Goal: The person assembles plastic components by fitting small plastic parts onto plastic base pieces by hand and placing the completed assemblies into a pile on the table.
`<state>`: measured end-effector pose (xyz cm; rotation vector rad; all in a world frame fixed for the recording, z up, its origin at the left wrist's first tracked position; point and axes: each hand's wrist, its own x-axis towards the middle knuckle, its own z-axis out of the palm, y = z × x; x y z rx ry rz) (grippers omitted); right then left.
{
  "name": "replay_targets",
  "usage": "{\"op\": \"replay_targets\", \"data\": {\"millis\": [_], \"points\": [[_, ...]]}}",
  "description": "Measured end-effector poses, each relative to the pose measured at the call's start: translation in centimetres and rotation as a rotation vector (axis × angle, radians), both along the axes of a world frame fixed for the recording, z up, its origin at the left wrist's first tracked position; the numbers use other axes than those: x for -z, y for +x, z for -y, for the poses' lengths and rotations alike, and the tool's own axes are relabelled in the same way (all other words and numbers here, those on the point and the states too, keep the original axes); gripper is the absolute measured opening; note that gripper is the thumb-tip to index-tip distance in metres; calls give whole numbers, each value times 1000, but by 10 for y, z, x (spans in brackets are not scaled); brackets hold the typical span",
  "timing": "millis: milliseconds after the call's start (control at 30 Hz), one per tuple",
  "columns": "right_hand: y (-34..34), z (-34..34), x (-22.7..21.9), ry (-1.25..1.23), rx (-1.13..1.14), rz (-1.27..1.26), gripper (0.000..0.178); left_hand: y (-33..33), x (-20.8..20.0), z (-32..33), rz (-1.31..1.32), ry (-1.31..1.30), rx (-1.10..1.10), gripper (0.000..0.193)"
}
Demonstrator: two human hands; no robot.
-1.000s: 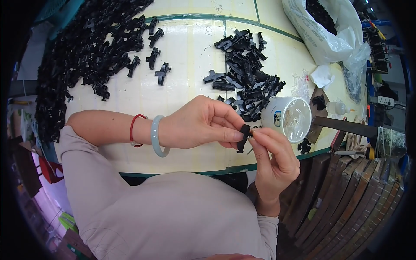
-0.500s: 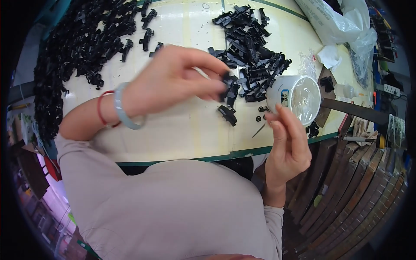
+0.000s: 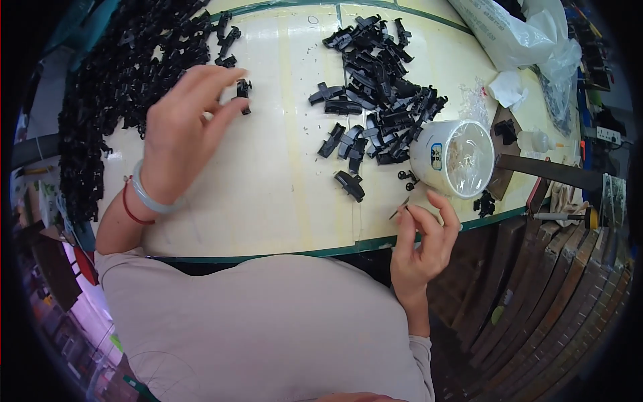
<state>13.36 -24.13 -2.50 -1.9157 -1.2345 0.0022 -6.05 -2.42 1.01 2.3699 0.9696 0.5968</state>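
Observation:
My left hand (image 3: pixel 184 124) is at the left side of the table, beside the large heap. Its thumb and fingertips close around a small black plastic clip-like part (image 3: pixel 245 96). Near the front edge, my right hand (image 3: pixel 425 244) has thumb and index finger pinched together, the other fingers curled loosely. What they hold, if anything, is too small to make out. A thin dark pin-like stick (image 3: pixel 394 215) lies at these fingertips. A few tiny black round pieces (image 3: pixel 406 178) sit just beyond. One curved black part (image 3: pixel 349 186) lies alone to the left of them.
A big heap of black parts (image 3: pixel 87 127) covers the table's left side; a smaller pile (image 3: pixel 375 74) lies mid-right. The white tub (image 3: pixel 429 151) rests on its side beside a dark metal bar (image 3: pixel 549 171). A plastic bag (image 3: pixel 516 33) and crumpled tissue (image 3: pixel 508 90) are far right.
My left hand has swung left from the smaller pile to a part near the large heap. A black part now lies where that hand was. My right hand has come nearer the front edge.

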Motion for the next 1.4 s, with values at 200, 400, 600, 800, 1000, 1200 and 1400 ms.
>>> {"op": "replay_targets", "data": {"millis": [200, 400, 600, 800, 1000, 1200, 1400], "points": [[5, 9, -7, 124, -209, -802, 18, 51, 16, 26, 200, 137, 655, 29], [8, 22, -13, 308, -125, -1131, 17, 66, 38, 37, 78, 153, 857, 21], [16, 20, -23, 387, -18, -945, 19, 71, 34, 38, 299, 111, 857, 17], [35, 9, -38, 309, 92, -710, 21, 66, 20, 39, 341, -343, 707, 13], [65, -15, -48, 97, -1, 359, 26, 66, 14, 34, 116, -875, 554, 15], [80, -28, -49, -123, -164, 766, 33, 69, 16, 30, 215, -1455, 392, 21], [74, -28, -56, -193, -214, 806, 34, 72, 17, 24, 227, -1550, 387, 28]]}}
